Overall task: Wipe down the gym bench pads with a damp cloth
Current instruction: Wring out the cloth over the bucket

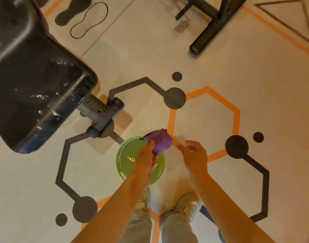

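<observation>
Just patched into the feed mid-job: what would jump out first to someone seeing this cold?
The purple cloth, bunched in the left hand above a green bucket on the floor, with the right hand open beside it. At upper left looms the glossy black bench pad, speckled with wet glints. Bold hexagon floor markings spread around them.

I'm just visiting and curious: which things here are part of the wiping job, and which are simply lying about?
Part of the job:
purple cloth, held in the left hand
green bucket of water
black bench pad, wet in patches
right hand, open beside the cloth

Just lying about:
black frame
floor markings
</observation>
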